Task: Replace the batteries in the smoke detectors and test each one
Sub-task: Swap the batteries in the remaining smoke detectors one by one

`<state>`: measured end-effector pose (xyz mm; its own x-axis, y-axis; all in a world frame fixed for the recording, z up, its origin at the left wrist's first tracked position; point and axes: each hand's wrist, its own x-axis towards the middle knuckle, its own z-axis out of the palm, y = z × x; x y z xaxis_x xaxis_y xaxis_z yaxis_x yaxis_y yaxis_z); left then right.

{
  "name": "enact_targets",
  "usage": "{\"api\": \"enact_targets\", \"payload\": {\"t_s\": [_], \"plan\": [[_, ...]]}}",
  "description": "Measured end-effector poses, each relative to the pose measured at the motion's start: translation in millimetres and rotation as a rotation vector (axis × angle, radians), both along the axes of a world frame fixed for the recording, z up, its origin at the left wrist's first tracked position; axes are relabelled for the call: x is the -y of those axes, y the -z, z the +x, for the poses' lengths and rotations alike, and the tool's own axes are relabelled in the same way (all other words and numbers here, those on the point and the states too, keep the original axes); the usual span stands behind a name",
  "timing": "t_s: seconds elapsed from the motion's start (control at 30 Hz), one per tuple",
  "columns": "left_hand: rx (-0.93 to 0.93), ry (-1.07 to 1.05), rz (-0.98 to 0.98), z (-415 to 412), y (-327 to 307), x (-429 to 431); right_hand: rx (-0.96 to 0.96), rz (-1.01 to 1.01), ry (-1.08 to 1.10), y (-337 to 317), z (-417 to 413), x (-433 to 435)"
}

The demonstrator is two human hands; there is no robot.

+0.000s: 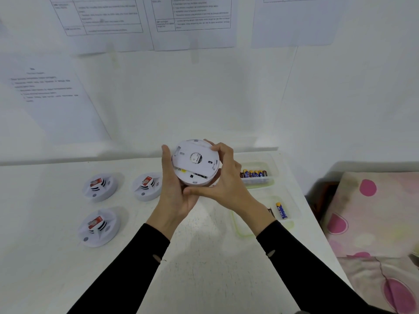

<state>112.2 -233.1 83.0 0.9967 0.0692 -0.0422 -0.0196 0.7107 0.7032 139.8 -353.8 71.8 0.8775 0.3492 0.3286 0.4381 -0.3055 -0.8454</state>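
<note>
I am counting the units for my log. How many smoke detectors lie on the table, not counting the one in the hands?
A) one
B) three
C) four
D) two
B: the far-left detector, the second detector beside it and the near detector lie on the table; the left hand and right hand hold the fourth detector.

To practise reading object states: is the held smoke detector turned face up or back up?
Back up: the smoke detector shows its flat, slotted mounting plate to the camera, not vents.
</note>
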Motion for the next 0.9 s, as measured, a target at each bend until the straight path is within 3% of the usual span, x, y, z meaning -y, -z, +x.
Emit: {"api": "enact_targets", "payload": {"t_s": [0.43, 0.77, 0.9], "plan": [[-0.002, 0.012, -0.032, 4, 1, 4, -0.059, 0.204, 0.007, 1, 0, -1], [0.023, 0.079, 0.005, 8, -1, 1, -0.03, 0.13, 0.0, -4, 3, 0], [0.029, 0.116, -0.057, 6, 6, -11, -0.13, 0.119, 0.001, 1, 8, 5]]}}
